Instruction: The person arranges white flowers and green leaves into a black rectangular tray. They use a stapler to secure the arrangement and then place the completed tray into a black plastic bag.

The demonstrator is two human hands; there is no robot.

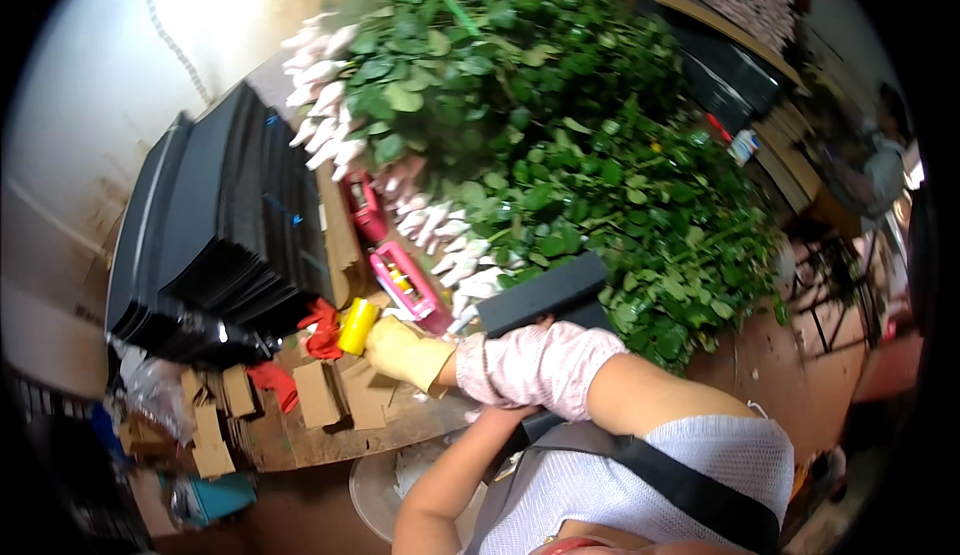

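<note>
The right hand (405, 353), in a pale yellow glove (425, 363), reached across the middle of the frame, just beside a yellow roll (358, 326) lying left of centre on the tabletop (375, 442). The fingers were blurred and turned away, so I could not tell whether they were spread, pressed together or pinching the roll. Higher along that arm, a pink sleeve (535, 363) crossed over the left forearm (445, 480) and hid the left hand, whose state I could not tell either. A small sliver above the sleeve, at the edge of a dark grey box (543, 296), may have been a fingertip; the sleeve covered the box's lower part.

Leafy stems (520, 65) filled the top and centre, too tangled to separate, with pale wrapped heads (325, 130) along their left side. A pink tool (410, 288) lay above the glove, its details smeared. Black sheets (215, 205) stood stacked at left, near red cloth (322, 332) and brown cardboard pieces (320, 393). At lower left, a clear bag (160, 395) blurred into the clutter. A pale tub (372, 495), partly covered by the left forearm, showed below the tabletop. Another person (880, 170) was an indistinct shape near the right rim.
</note>
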